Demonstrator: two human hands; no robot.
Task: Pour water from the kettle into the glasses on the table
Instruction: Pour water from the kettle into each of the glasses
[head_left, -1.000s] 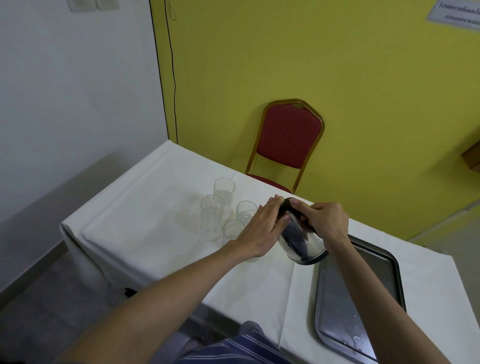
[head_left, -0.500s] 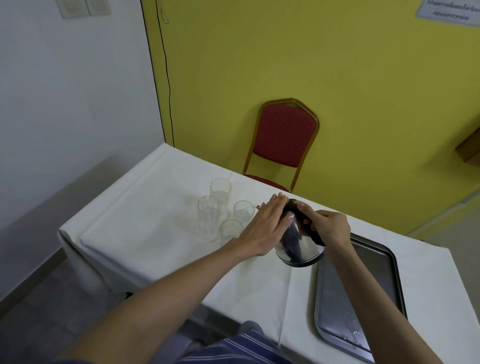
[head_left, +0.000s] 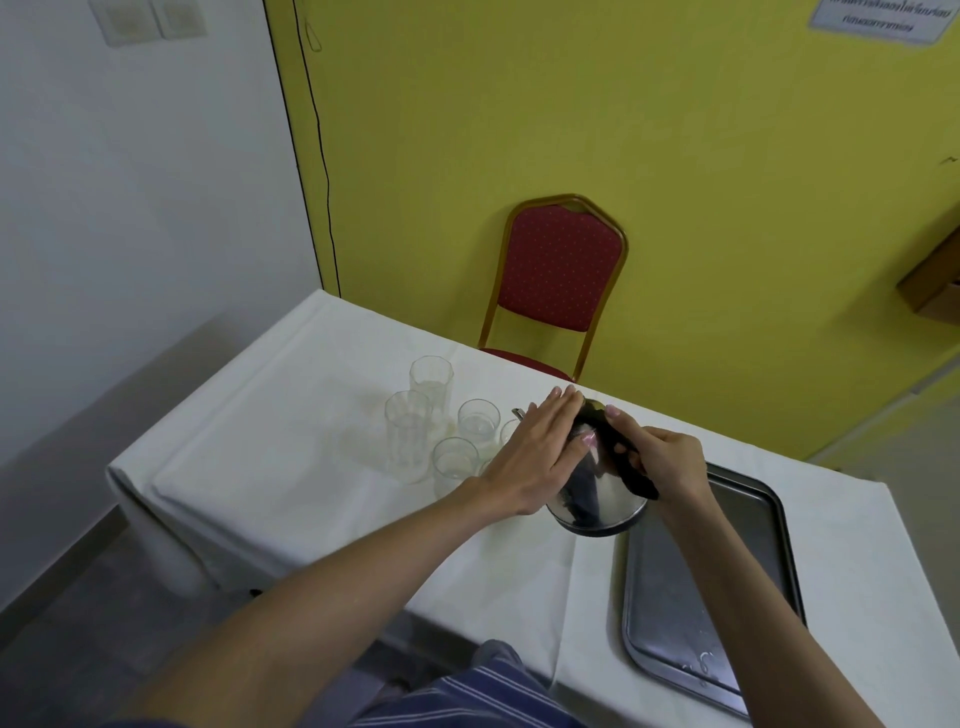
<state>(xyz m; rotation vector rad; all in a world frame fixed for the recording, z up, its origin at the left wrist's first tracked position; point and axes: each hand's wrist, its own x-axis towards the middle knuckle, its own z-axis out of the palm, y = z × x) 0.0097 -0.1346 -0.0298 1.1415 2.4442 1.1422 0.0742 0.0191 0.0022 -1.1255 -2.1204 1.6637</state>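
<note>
A shiny steel kettle with a black handle is tilted to the left over the white tablecloth. My right hand grips its black handle. My left hand lies flat against the kettle's lid and left side, fingers together. Several clear glasses stand in a cluster left of the kettle: two tall ones and short ones. Another short glass is partly hidden behind my left hand. The kettle's spout points toward the glasses and is mostly hidden.
A metal tray lies on the table at the right, wet at its near end. A red padded chair stands against the yellow wall behind the table. The table's left edge drops to grey floor.
The kettle has tipped further to the left toward the glasses. My left hand slid up over its lid. The camera view shifted slightly.
</note>
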